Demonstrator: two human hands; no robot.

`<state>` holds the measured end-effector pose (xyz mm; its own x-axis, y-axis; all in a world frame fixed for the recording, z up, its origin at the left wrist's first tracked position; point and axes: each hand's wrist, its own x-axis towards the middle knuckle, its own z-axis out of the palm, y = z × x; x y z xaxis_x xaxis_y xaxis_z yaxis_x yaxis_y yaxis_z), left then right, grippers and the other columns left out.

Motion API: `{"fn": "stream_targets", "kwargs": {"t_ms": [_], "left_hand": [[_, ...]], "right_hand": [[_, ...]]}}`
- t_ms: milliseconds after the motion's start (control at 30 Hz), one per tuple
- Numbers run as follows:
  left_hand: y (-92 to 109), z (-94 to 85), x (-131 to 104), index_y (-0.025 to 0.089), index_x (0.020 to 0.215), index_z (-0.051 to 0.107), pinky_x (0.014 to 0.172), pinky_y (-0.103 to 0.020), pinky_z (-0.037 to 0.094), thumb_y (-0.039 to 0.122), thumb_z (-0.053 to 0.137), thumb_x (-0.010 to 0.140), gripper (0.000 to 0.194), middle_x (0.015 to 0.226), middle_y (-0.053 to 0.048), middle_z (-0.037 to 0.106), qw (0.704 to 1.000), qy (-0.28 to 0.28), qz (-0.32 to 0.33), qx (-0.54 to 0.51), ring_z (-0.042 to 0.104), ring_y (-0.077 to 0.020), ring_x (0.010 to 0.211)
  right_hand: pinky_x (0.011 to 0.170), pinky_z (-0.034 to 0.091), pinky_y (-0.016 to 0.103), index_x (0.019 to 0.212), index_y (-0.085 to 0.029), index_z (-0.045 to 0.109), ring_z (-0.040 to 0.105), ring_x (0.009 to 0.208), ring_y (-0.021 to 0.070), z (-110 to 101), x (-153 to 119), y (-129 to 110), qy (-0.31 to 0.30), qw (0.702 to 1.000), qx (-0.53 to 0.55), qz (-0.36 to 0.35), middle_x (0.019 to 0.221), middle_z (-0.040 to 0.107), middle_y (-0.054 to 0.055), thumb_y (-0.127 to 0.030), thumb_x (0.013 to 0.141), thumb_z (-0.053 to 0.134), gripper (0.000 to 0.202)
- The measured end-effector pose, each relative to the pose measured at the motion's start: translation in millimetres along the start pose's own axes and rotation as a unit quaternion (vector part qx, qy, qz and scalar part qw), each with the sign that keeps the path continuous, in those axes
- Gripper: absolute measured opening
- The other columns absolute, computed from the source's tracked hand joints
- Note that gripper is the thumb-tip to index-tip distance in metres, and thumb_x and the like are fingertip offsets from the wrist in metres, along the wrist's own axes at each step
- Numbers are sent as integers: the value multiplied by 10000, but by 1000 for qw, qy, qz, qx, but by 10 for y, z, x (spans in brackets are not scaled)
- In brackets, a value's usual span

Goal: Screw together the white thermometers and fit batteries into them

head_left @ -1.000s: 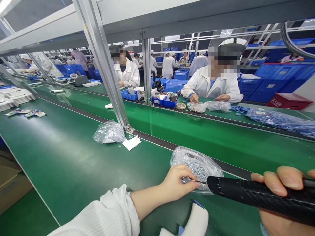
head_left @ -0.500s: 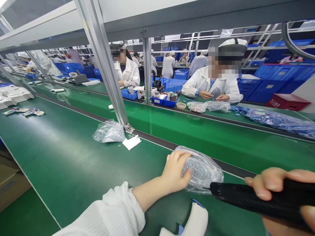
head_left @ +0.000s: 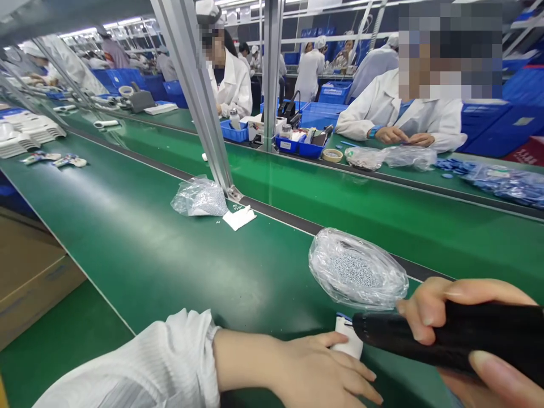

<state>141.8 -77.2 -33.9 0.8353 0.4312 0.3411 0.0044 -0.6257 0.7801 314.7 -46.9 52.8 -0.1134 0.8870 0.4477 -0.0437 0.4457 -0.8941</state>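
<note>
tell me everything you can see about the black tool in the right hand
The black tool is a long, thick, matte barrel, seemingly plastic, tapering to a blunt rounded front end. It lies nearly level, tip pointing left, just over a small white part on the green belt. The right hand wraps around its rear. Its tip is near the left hand; its bit and back end are out of sight.

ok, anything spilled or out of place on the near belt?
Nothing stands out. The bag of small parts lies intact beside the right hand gripping the black tool; the left hand rests on the white part.
</note>
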Motion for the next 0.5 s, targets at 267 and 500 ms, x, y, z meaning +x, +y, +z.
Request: {"fn": "stream_targets", "kwargs": {"t_ms": [267, 500], "left_hand": [[8, 54, 24, 255, 689, 607, 1044, -473, 256, 337, 348, 857, 319, 975, -75, 664, 996, -22, 34, 83, 562, -256, 1083], [28, 32, 29, 255, 611, 588, 1051, -480, 250, 250, 451, 795, 229, 926, -51, 667, 997, -20, 33, 72, 563, -264, 1080]], "right_hand": [[387, 366, 301, 938, -221, 553, 428, 485, 186, -30, 27, 114, 34, 999, 3, -25, 667, 471, 38, -361, 713, 612, 271], [452, 406, 348, 840, -268, 554, 461, 539, 209, -34, 28, 173, 160, 984, 8, 82, 675, 443, 24, -461, 582, 680, 345]]}}
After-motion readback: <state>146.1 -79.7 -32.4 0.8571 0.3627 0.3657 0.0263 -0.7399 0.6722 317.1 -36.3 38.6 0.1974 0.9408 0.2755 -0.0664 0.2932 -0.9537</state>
